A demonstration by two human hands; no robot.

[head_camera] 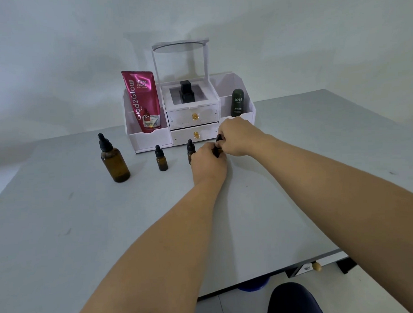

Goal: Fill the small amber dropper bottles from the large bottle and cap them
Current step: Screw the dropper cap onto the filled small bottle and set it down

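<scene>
The large amber bottle with a black dropper cap stands at the left of the grey table. To its right stands a capped small amber bottle. A second small capped bottle stands partly hidden behind my left hand. My left hand grips the body of a third small amber bottle. My right hand pinches that bottle's black dropper cap from above. Both hands meet in front of the organiser's lower drawer.
A white cosmetic organiser stands at the table's back, with two drawers, a pink serum tube, a black perfume bottle and a dark green roll-on. The table's front edge runs at lower right, with floor beyond.
</scene>
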